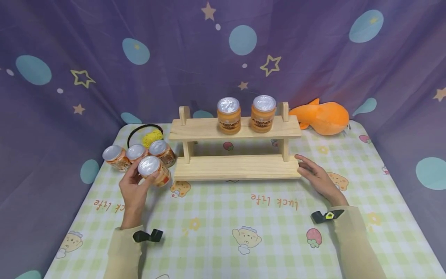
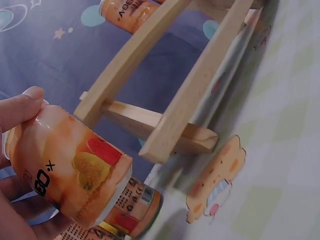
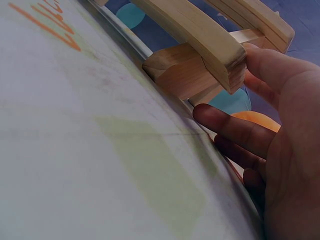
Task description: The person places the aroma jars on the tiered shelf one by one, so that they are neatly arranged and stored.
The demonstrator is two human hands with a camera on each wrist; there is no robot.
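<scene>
My left hand [image 1: 134, 190] grips an orange jar [image 1: 159, 174] with a silvery top, thumb and fingers around its sides. In the left wrist view the held jar [image 2: 75, 165] is tilted, showing its printed label. Behind it in the head view stand a left jar [image 1: 120, 159], a partly hidden middle jar [image 1: 136, 151] and a right jar [image 1: 166, 155]. My right hand [image 1: 318, 180] is at the right end of a two-tier wooden shelf [image 1: 237, 167]. In the right wrist view one digit touches a board corner [image 3: 232, 67], while the other fingers [image 3: 240, 132] are loosely bent, holding nothing.
Two orange jars, one left [image 1: 229, 118] and one right [image 1: 263, 116], stand on the upper tier. An orange plush toy [image 1: 324, 118] lies behind the shelf's right end. A black band [image 1: 134, 133] with a yellow piece [image 1: 152, 137] lies at back left. A checked cloth [image 1: 216, 248] covers the table.
</scene>
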